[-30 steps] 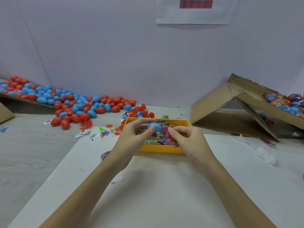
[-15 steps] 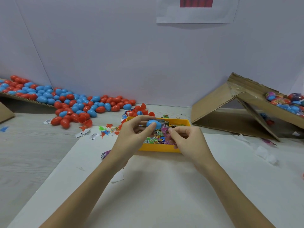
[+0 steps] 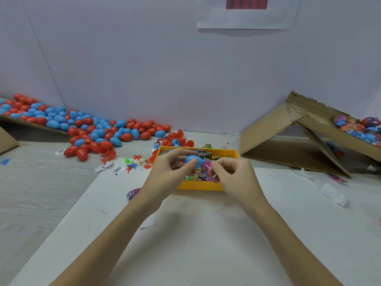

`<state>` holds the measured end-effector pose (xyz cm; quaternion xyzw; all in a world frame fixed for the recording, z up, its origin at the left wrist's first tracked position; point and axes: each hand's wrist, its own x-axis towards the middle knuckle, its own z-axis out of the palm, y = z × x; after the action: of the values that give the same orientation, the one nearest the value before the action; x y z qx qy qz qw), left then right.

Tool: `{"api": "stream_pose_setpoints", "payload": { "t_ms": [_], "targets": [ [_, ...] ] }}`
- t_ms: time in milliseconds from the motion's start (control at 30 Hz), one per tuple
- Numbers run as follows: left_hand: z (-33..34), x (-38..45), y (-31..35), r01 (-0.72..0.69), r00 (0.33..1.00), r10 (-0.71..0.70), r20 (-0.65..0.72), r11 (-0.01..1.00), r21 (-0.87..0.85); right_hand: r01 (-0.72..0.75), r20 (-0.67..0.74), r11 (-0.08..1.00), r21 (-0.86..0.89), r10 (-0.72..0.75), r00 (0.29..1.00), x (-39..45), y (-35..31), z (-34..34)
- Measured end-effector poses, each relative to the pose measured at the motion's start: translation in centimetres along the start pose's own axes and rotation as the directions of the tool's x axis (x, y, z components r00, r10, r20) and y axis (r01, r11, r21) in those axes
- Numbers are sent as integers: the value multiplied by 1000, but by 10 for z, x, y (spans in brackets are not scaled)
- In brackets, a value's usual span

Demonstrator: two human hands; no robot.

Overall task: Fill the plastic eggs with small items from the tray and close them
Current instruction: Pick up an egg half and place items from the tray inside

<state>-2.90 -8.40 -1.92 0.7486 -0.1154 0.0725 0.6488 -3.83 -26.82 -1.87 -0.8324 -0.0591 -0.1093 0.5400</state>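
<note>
My left hand (image 3: pixel 165 172) held a blue egg (image 3: pixel 193 160) over the yellow tray (image 3: pixel 198 185), thumb on its near side and fingers curled round the far side. My right hand (image 3: pixel 237 178) was just beside it, fingertips pinched on a pink wrapper (image 3: pixel 208 168) that stuck out between the egg and my fingers. Whether the egg was whole or only a half, I could not tell; my thumb covered part of it.

The tray sat at the far edge of the white sheet (image 3: pixel 195 244), filled with small bright packets (image 3: pixel 195 176). My hands hid most of its near half.

To the left, a heap of red and blue eggs (image 3: pixel 82 129) spilled off a sloping cardboard (image 3: pixel 31 123) onto the table (image 3: pixel 31 182), reaching nearly to the tray's far left corner. A few loose red halves (image 3: pixel 181 137) lay just behind the tray. Little coloured toy figures (image 3: pixel 134 164) and paper labels (image 3: pixel 109 167) were scattered between the heap and the tray. A purple packet (image 3: pixel 134 193) lay on the sheet, partly under my left wrist.

To the right, well apart from the tray, stood a tilted cardboard box (image 3: pixel 288 137), with wrapped eggs (image 3: pixel 358 129) on its upper slope. Crumpled white bits (image 3: pixel 334 195) lay on the sheet near it. A paper with a red bar (image 3: pixel 247 13) hung on the wall.
</note>
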Motion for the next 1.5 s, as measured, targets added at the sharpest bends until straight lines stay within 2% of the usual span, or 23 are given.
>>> {"api": "stream_pose_setpoints", "payload": {
  "t_ms": [467, 667, 800, 1000, 1233, 1400, 1500],
  "targets": [
    [0, 0, 0, 55, 998, -55, 6, 998, -29, 151, -57, 981, -119, -159, 986, -2, 3, 6],
    [-1, 1, 0, 42, 999, -41, 23, 998, -40, 45, -32, 995, 93, -42, 999, -2, 0, 8],
    [0, -1, -2, 8, 1000, -7, 16, 999, -38, -19, -8, 970, 241, 22, 1000, -3, -4, 9],
    [2, 0, -2, -16, 999, 15, -28, 999, -46, -83, 2, 925, 372, 89, 996, -3, -4, 5],
    [4, -1, 1, -21, 999, 20, -37, 999, -42, -87, -30, 943, 322, 101, 994, -4, -4, 7],
    [4, -3, 2, -56, 998, 55, -22, 997, -50, -13, -111, 982, 189, 34, 993, -7, -3, 8],
    [5, -5, 4, -94, 995, 93, -19, 994, -48, 23, -113, 980, 198, 0, 994, -7, -4, 7]
  ]
}}
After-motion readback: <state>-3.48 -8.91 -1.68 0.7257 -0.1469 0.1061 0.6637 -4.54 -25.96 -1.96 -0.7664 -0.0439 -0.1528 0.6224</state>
